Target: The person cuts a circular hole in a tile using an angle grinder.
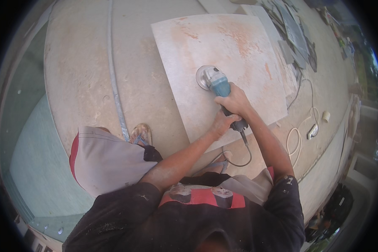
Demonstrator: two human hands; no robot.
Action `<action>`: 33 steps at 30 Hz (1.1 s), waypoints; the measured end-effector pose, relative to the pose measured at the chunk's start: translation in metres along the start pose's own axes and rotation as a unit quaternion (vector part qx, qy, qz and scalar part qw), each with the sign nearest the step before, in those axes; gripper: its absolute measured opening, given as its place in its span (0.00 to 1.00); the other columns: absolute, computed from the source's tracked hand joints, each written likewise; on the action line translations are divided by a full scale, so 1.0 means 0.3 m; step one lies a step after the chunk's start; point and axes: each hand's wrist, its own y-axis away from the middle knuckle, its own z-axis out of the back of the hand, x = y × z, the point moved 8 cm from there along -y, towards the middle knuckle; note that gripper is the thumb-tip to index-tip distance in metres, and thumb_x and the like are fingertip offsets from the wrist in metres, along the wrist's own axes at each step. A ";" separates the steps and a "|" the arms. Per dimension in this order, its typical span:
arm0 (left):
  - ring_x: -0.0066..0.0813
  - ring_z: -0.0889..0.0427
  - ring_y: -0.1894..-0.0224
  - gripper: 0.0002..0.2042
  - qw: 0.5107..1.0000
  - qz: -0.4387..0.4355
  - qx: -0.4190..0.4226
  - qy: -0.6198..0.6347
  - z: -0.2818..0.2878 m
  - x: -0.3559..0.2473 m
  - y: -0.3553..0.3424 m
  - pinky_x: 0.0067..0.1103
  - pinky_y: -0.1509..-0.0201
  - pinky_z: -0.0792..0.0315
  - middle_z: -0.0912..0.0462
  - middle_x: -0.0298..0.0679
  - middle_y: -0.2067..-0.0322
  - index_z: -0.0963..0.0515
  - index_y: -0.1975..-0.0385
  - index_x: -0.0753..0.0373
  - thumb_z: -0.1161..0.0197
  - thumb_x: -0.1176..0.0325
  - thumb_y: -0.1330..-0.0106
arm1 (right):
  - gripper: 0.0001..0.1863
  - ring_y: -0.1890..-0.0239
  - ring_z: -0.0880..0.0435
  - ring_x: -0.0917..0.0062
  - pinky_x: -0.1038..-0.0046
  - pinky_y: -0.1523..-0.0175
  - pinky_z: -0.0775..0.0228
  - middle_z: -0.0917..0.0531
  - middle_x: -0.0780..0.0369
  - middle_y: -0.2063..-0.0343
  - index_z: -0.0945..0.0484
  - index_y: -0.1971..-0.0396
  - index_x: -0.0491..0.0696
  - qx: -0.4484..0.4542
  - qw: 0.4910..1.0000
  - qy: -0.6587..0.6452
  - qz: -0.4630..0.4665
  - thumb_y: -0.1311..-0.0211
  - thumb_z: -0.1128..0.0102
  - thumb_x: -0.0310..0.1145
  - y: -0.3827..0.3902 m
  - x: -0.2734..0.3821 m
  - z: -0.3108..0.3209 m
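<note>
A teal and black angle grinder (221,87) is held in both hands, its round disc (202,77) against or just above a large pale tile slab (189,50). Orange-brown patches mark the slab's far side. My right hand (235,102) wraps around the teal body near the grinder's head. Farther back, my left hand (222,124) grips the black rear handle. From that end a dark cord (247,157) loops down close to my foot. Whether the disc is spinning cannot be made out.
A long metal bar (114,80) lies on the floor to the left. Broken tile pieces (292,33) are heaped at the far right. Nearer on the right lie a coiled white cable (289,145), a power strip (312,131) and a small cream cup-like object (326,116).
</note>
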 end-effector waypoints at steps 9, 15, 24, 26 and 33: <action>0.28 0.14 0.55 0.21 0.999 -0.003 0.032 -0.015 -0.021 0.029 -0.010 0.27 0.52 0.17 0.17 0.37 0.55 0.25 0.44 0.64 0.33 0.64 0.36 | 0.38 0.51 0.13 0.51 0.58 0.45 0.23 0.14 0.42 0.57 0.23 0.50 0.35 -0.012 1.000 -0.004 -0.007 0.57 0.29 0.49 0.023 -0.009 0.025; 0.27 0.14 0.57 0.21 1.000 -0.014 0.011 -0.023 -0.020 0.024 -0.004 0.25 0.56 0.18 0.17 0.37 0.56 0.24 0.45 0.64 0.33 0.64 0.37 | 0.37 0.52 0.13 0.50 0.58 0.45 0.23 0.14 0.41 0.57 0.23 0.51 0.34 0.001 1.000 -0.003 0.001 0.56 0.29 0.48 0.024 0.001 0.025; 0.27 0.14 0.59 0.18 0.998 -0.034 -0.014 -0.050 -0.020 0.021 -0.010 0.25 0.58 0.17 0.18 0.38 0.59 0.25 0.48 0.68 0.34 0.68 0.36 | 0.38 0.54 0.13 0.53 0.60 0.48 0.22 0.15 0.41 0.59 0.22 0.50 0.32 0.017 1.000 -0.021 0.002 0.57 0.28 0.46 0.019 0.006 0.029; 0.27 0.15 0.59 0.18 0.999 -0.032 -0.023 -0.037 -0.019 0.019 -0.009 0.25 0.56 0.19 0.17 0.38 0.59 0.24 0.49 0.68 0.33 0.68 0.37 | 0.38 0.55 0.13 0.53 0.60 0.49 0.22 0.15 0.41 0.59 0.22 0.50 0.31 0.020 1.000 -0.021 0.002 0.58 0.28 0.46 0.014 0.005 0.027; 0.26 0.16 0.57 0.18 0.999 -0.015 -0.030 -0.019 -0.016 0.017 -0.008 0.25 0.52 0.22 0.15 0.38 0.59 0.21 0.51 0.68 0.30 0.68 0.39 | 0.37 0.52 0.13 0.51 0.60 0.46 0.22 0.14 0.40 0.57 0.22 0.51 0.32 0.022 1.000 -0.018 -0.005 0.57 0.28 0.48 0.010 0.006 0.024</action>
